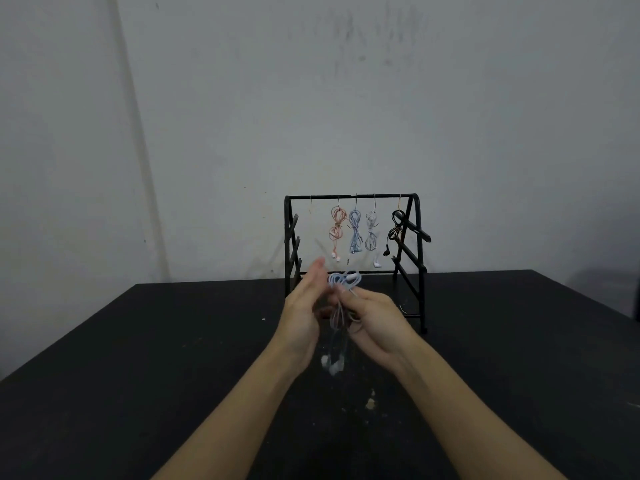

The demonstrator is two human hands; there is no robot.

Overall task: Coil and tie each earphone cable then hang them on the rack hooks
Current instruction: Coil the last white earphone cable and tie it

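Before the black metal hook rack [353, 197], our right hand [375, 323] grips a pale blue earphone cable [341, 306]; our left hand [304, 306] lies flat-fingered, grasping nothing. We should wrap snugly.

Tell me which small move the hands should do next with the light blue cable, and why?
Probably wrap the loose end around the coil's middle and tie it. The right hand grips the light blue cable, looped on top, earbuds dangling untied; the left hand is beside it, fingers straight. The leftmost hook on the rack looks free.
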